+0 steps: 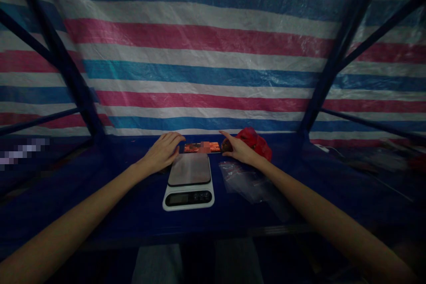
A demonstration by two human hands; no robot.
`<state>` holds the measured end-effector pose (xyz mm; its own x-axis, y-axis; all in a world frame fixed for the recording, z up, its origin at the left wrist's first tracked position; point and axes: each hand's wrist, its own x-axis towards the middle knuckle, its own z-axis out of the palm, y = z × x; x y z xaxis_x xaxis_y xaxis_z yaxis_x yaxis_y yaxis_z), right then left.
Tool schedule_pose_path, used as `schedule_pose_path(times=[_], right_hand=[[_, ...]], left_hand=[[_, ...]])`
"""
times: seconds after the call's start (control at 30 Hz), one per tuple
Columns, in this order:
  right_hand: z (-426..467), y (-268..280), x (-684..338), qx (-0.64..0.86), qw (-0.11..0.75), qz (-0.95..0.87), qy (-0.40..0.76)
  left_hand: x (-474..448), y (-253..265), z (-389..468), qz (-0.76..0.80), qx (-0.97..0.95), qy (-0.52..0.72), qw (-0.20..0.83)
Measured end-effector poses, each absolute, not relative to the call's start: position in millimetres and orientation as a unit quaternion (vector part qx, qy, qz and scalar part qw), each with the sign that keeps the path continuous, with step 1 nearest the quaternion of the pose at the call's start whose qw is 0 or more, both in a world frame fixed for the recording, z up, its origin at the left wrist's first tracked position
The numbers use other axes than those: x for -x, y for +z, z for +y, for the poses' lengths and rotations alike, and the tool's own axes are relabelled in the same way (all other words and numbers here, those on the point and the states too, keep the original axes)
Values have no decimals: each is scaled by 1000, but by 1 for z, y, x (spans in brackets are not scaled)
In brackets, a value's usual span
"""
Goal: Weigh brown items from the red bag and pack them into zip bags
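A white digital kitchen scale with a bare metal plate stands on the blue table. Behind it lies a flat rectangle with a bright orange-red picture, perhaps a phone screen. My left hand hovers by the scale's back left corner, fingers curved and thumb apart, holding nothing I can see. Something dark shows partly under that wrist. On the other side, my right hand has index finger and thumb spread around a small brown thing, with no clear grip. A crumpled red bag sits just behind this hand.
Clear plastic zip bags lie right of the scale, under my right forearm. Blue metal posts flank the table, and a striped plastic sheet hangs behind. A white plug strip with a cable is at the right.
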<state>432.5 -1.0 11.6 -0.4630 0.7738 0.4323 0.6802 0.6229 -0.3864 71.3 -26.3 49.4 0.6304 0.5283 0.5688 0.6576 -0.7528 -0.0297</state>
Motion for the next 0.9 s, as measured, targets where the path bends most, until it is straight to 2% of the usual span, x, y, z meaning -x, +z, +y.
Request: schedule_pose_path(times=[0.17, 0.3, 0.43, 0.53, 0.73, 0.9], right_hand=[[-4, 12, -440, 435, 310, -840, 96], [-11, 21, -439, 461, 345, -813, 88], [-11, 24, -438, 481, 385, -780, 111], [-7, 18, -440, 497, 371, -774, 128], [-4, 8, -436, 490, 377, -773, 145], [-7, 11, -434, 501, 315, -804, 62]], left_hand=[[-29, 43, -2, -350, 890, -251, 148], [2, 21, 4, -397, 854, -297, 158], [-6, 15, -15, -400, 844, -344, 95], [-25, 21, -37, -390, 838, -381, 28], [-43, 22, -57, -352, 860, -370, -13], [-46, 17, -55, -386, 841, -372, -74]])
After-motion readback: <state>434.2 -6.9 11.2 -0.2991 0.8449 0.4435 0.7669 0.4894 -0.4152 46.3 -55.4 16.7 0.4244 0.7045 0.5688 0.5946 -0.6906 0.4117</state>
